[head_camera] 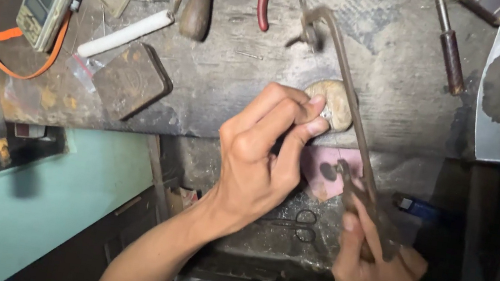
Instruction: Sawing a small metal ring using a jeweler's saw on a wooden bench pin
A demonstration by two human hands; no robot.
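A single camera, worn on the person's head, looks steeply down and slightly forward over a worn workbench (pixel 225 83). It sits close: the left hand (pixel 264 159) and right hand (pixel 374 267) fill the middle and lower frame, with the forearms entering from the bottom edge. The bench top takes up the upper half, its front edge crossing mid-frame, and the space beneath it shows below. No second view overlaps it.
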